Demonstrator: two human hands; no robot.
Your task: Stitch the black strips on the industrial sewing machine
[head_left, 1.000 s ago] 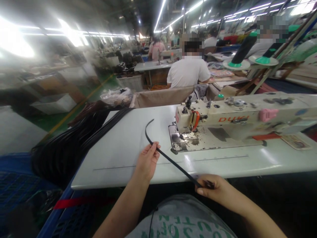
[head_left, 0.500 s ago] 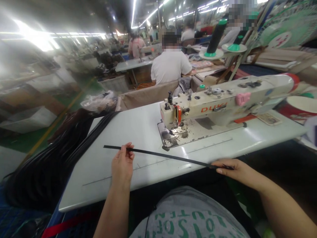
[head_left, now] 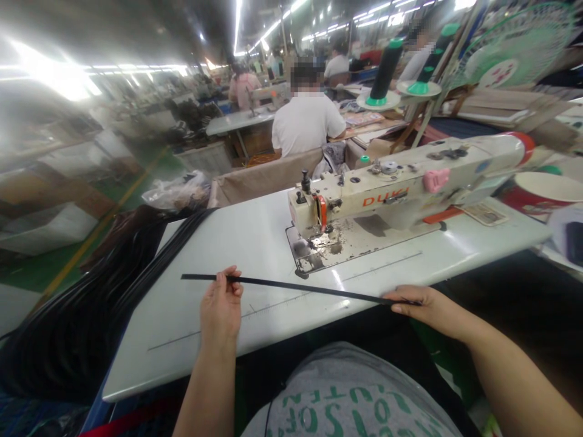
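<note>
A narrow black strip [head_left: 310, 287] is stretched nearly straight between my two hands, above the front part of the white sewing table [head_left: 218, 243]. My left hand [head_left: 223, 297] pinches it between thumb and fingers, and a short end sticks out to the left. At the table's front edge my right hand [head_left: 412, 302] grips the other end, with a bit of dark material showing by its fingers. Just beyond the strip stands a sewing machine [head_left: 387, 191]; its needle area is apart from both hands.
A thick bundle of long black strips [head_left: 68, 321] hangs over the table's left end. Thread cones [head_left: 385, 73] stand behind the machine, near a green fan [head_left: 514, 54]. A person in a white shirt [head_left: 307, 124] sits ahead, beyond a cloth-lined bin [head_left: 259, 173].
The camera view has shifted slightly. Both hands still hold the strip in much the same pose, and it lies a little flatter across the view.
</note>
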